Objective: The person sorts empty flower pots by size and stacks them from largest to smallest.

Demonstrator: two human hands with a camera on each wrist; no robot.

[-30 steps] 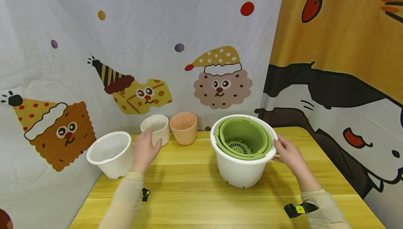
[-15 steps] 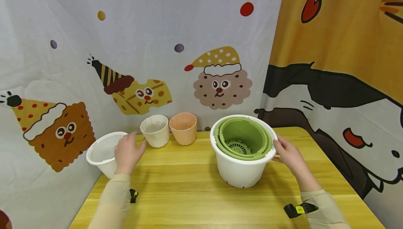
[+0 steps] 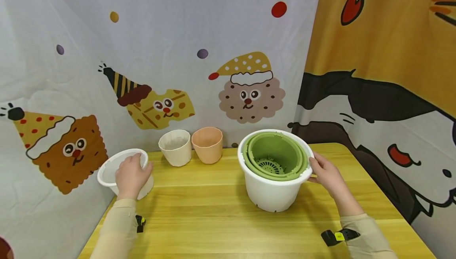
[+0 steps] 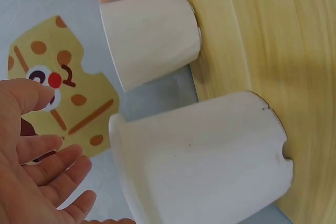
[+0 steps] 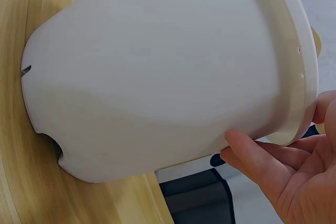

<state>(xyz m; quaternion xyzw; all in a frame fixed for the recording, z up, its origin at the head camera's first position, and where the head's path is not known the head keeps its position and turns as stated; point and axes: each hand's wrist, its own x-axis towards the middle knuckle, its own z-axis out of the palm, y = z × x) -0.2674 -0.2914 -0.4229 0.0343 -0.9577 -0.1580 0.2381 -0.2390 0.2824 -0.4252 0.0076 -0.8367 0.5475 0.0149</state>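
My left hand (image 3: 131,176) hovers over the near rim of a white flowerpot (image 3: 147,185) at the table's left. In the left wrist view its fingers (image 4: 65,162) are loosely bent and apart from that pot's rim, holding nothing. On the right stands a larger white flowerpot (image 3: 272,195) with green pots (image 3: 276,148) nested inside it; slots pierce the inner one's bottom. My right hand (image 3: 328,175) grips the large pot's right rim, thumb at the top and fingers (image 5: 249,153) beneath the lip in the right wrist view.
A cream pot (image 3: 178,154) and a peach pot (image 3: 208,152) stand side by side at the back of the wooden table (image 3: 213,219). Cartoon-printed cloth (image 3: 160,33) hangs close behind the table and along its right side.
My left hand has moved left and slightly down, away from the cream pot and over the left white flowerpot's rim. The right hand and the large pot have stayed put.
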